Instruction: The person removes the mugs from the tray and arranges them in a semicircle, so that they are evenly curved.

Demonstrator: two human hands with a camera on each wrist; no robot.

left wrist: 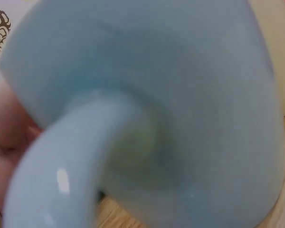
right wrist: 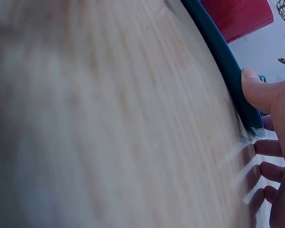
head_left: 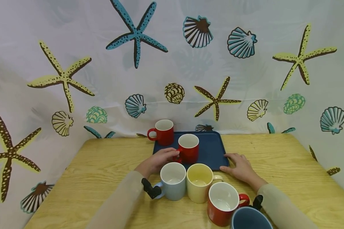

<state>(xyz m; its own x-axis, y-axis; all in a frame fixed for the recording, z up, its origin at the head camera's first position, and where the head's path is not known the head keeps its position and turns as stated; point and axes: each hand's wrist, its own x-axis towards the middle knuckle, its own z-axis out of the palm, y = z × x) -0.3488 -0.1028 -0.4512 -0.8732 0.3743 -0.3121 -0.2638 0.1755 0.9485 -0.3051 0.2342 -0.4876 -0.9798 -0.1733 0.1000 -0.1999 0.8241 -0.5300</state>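
Observation:
At the blue tray (head_left: 210, 152), my left hand (head_left: 161, 159) holds the handle of a red mug (head_left: 189, 149) with a white inside. That mug stands upright on the tray; its handle is partly covered by my fingers. A second red mug (head_left: 164, 132) stands at the tray's back left corner. My right hand (head_left: 239, 167) touches the tray's front right corner. In the right wrist view, the thumb (right wrist: 256, 92) lies against the tray's edge (right wrist: 218, 57), and the other fingers reach down near the table. A light blue mug (left wrist: 204, 118) fills the left wrist view.
In front of the tray stand the light blue mug (head_left: 173, 183), a yellow mug (head_left: 199, 184), another red mug (head_left: 222, 205) and a darker blue mug (head_left: 250, 219), close beside my forearms. A patterned cloth (head_left: 160, 79) hangs behind the wooden table (head_left: 103, 178).

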